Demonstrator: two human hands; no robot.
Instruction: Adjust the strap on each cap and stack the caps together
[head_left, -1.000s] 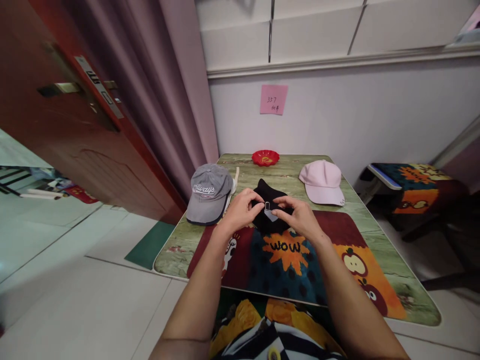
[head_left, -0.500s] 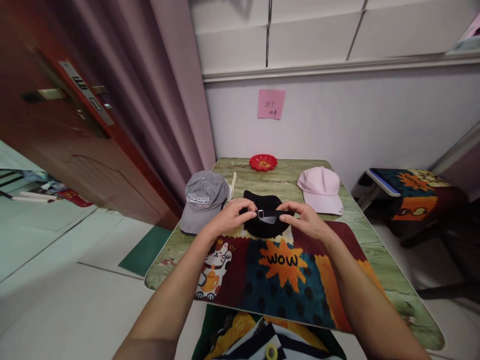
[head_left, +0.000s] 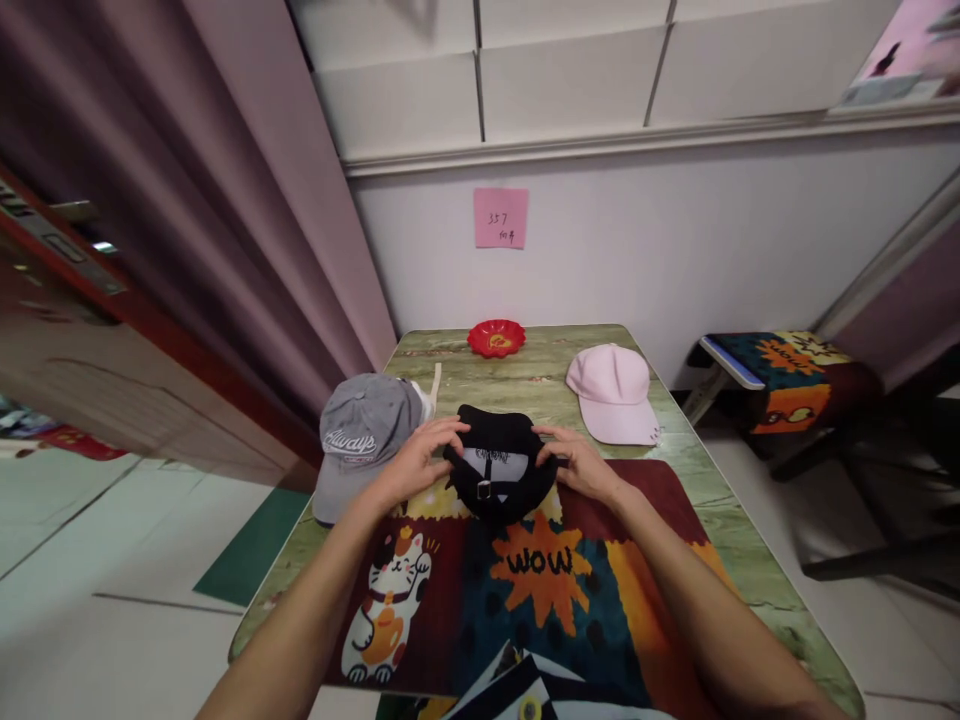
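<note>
Head view records both hands, left and right, pinching opposite sides of a black cap, its buckled strap facing the person, above the patterned mat on the counter. A grey cap lies beside the left hand; a pink cap sits beyond the right; a red dish stands near the wall.

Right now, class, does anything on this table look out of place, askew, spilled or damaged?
Only one small oddity: a pale strap juts out behind the grey cap, as if left untucked. No spill or damage shows; the left hand and right hand hold the black cap.
</note>
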